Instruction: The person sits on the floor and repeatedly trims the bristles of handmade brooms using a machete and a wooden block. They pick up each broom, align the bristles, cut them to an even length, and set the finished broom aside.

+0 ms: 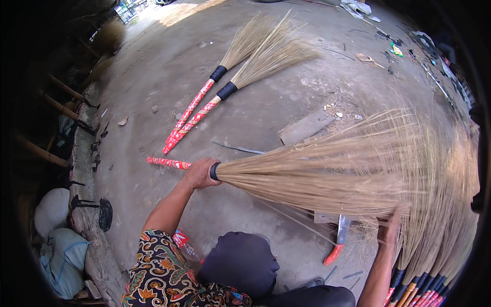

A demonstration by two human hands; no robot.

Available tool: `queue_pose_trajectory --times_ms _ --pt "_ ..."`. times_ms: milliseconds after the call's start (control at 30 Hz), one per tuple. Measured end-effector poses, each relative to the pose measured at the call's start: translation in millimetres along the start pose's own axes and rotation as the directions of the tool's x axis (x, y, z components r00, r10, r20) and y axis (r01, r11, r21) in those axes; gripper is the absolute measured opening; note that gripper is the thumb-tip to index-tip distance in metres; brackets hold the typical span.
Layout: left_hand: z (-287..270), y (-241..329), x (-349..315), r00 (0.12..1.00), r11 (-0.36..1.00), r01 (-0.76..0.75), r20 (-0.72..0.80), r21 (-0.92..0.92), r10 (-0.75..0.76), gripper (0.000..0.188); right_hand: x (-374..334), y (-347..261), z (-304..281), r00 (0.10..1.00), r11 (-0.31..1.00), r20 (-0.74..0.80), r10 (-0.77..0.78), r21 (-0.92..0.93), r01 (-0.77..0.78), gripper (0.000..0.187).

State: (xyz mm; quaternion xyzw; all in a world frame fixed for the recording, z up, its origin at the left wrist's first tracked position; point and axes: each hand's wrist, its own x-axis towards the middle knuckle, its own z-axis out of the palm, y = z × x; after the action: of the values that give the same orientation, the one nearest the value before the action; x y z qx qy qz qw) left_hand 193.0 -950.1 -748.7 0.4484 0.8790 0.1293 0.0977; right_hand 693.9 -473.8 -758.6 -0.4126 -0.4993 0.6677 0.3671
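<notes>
Red-patterned wrap covers the broom [327, 169] handle; left grip [200, 174] closed around it, right grip [389, 227] open on bristles.

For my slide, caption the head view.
Left hand grips a broom at its collar; right hand touches its bristles.

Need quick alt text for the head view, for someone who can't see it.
Left hand grips a stick broom at its black collar while the right hand touches its splayed bristles. Two finished brooms lie on the concrete floor; a red-handled knife lies underneath.

Left hand [200, 174] around broom [327, 169] neck.
</notes>
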Motion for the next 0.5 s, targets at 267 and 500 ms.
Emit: queue_pose_trajectory --times_ms 267,500 --pt "-128.4 0.1 78.5 0.900 0.961 0.277 -0.351 0.004 -0.258 0.065 -32.0 -63.4 -85.3 0.954 0.998 -0.298 0.024 -0.054 -0.042 0.098" --pt "-206.6 -35.4 224.7 0.733 0.842 0.529 -0.560 0.112 -0.386 0.096 -48.2 -13.6 -66.5 0.898 0.983 -0.423 0.121 -0.073 -0.167 0.097"
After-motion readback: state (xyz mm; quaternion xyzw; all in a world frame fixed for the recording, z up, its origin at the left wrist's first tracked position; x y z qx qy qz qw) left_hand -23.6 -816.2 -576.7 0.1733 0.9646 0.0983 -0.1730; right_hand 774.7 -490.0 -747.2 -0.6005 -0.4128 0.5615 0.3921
